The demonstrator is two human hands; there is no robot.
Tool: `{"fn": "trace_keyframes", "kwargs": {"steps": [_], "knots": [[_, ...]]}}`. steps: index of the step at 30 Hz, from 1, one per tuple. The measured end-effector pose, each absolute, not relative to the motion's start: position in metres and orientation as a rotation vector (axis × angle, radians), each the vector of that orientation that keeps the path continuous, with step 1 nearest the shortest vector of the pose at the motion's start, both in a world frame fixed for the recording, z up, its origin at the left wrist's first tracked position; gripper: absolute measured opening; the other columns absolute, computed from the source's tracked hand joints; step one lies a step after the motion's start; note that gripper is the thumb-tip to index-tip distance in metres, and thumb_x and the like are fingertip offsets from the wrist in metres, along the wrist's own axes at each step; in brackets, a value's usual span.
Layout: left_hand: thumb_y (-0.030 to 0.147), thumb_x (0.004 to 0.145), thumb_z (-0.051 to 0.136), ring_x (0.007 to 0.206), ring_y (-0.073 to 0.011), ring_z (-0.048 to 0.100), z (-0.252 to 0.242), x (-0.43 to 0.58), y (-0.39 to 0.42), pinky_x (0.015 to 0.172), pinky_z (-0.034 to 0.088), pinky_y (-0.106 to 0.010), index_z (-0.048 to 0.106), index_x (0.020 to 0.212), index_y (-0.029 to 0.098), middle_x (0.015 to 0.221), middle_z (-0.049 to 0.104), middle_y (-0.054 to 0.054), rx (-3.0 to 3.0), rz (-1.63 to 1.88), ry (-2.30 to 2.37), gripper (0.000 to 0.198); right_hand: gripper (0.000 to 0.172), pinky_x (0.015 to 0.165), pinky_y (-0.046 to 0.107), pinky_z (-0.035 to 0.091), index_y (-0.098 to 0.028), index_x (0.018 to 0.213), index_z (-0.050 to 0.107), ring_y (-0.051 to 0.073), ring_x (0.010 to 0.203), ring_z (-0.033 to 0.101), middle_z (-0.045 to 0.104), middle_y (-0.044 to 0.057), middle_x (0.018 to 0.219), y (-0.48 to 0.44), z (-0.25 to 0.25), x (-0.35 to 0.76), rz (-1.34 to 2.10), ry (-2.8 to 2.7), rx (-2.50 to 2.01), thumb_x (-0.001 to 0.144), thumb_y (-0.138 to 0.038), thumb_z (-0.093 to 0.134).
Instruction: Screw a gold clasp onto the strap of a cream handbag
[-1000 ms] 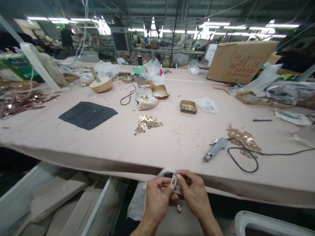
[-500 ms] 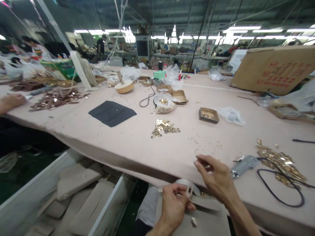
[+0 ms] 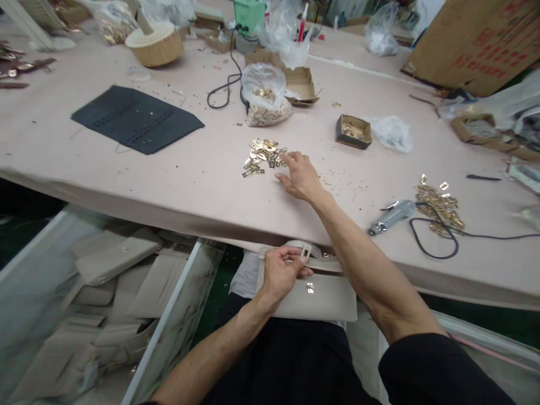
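A beige handbag [image 3: 329, 301] lies on my lap against the table edge, a small shiny metal clasp piece [image 3: 310, 287] on its front. My left hand [image 3: 280, 275] is closed on the bag's pale strap tab [image 3: 306, 251], whose end has a rectangular slot. Over the table, my right hand [image 3: 300, 177] reaches to a pile of gold-coloured slotted metal plates [image 3: 261, 153]. Its fingers are apart, with the fingertips at the pile's right side; nothing shows in them. A grey electric screwdriver [image 3: 394, 216] rests to the right, beside a second heap of gold metal pieces [image 3: 436, 205].
At the lower left stands a bin [image 3: 169, 332] of beige bags. On the table are a dark sheet [image 3: 137, 119], a bag of small parts [image 3: 265, 101], a small box [image 3: 353, 132] and a roll of tape [image 3: 154, 46]. A cardboard carton [image 3: 468, 48] stands far right.
My right hand has moved from near the table edge forward and left to the pile of plates. My left hand still grips the strap tab. The view has tilted down.
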State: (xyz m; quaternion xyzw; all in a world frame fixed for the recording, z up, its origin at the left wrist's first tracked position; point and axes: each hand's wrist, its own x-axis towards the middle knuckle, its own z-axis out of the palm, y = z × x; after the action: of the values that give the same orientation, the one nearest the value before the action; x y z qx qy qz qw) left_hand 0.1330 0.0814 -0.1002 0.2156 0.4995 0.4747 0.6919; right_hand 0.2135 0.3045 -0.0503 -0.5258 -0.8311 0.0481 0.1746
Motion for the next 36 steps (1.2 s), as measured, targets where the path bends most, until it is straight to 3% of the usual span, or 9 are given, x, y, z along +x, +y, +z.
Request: {"fn": "trace_keyframes", "kwargs": {"steps": [7, 16, 27, 36], "knots": [[0.025, 0.070, 0.084, 0.052, -0.0211, 0.074, -0.102, 0.127, 0.086, 0.050, 0.060, -0.022, 0.069, 0.086, 0.007, 0.063, 0.072, -0.007, 0.484, 1.011, 1.120, 0.029, 0.029, 0.093, 0.050, 0.044, -0.017, 0.113, 0.067, 0.034, 0.111, 0.045, 0.057, 0.016, 0.118, 0.315, -0.068, 0.203, 0.138, -2.429, -1.507, 0.095, -0.037, 0.056], [0.035, 0.067, 0.089, 0.056, -0.0222, 0.075, -0.101, 0.123, 0.098, 0.052, 0.060, -0.024, 0.069, 0.087, 0.009, 0.069, 0.074, -0.009, 0.527, 0.953, 1.173, 0.038, 0.041, 0.102, 0.052, 0.038, -0.019, 0.132, 0.054, 0.036, 0.125, 0.037, 0.048, 0.016, 0.141, 0.310, -0.082, 0.197, 0.069, -2.261, -1.595, 0.096, -0.037, 0.053], [0.033, 0.066, 0.089, 0.055, -0.0220, 0.075, -0.103, 0.131, 0.092, 0.054, 0.061, -0.025, 0.070, 0.087, 0.007, 0.072, 0.075, -0.010, 0.537, 1.006, 1.186, 0.038, 0.033, 0.097, 0.055, 0.040, -0.014, 0.120, 0.059, 0.037, 0.119, 0.041, 0.053, 0.019, 0.128, 0.307, -0.081, 0.210, 0.071, -2.132, -1.641, 0.096, -0.036, 0.051], [0.032, 0.064, 0.090, 0.056, -0.0222, 0.075, -0.104, 0.139, 0.085, 0.055, 0.061, -0.026, 0.070, 0.088, 0.007, 0.071, 0.075, -0.010, 0.565, 1.013, 1.234, 0.039, 0.025, 0.092, 0.055, 0.043, -0.013, 0.112, 0.064, 0.037, 0.116, 0.044, 0.056, 0.019, 0.120, 0.311, -0.088, 0.222, 0.071, -2.138, -1.594, 0.096, -0.024, 0.047]]}}
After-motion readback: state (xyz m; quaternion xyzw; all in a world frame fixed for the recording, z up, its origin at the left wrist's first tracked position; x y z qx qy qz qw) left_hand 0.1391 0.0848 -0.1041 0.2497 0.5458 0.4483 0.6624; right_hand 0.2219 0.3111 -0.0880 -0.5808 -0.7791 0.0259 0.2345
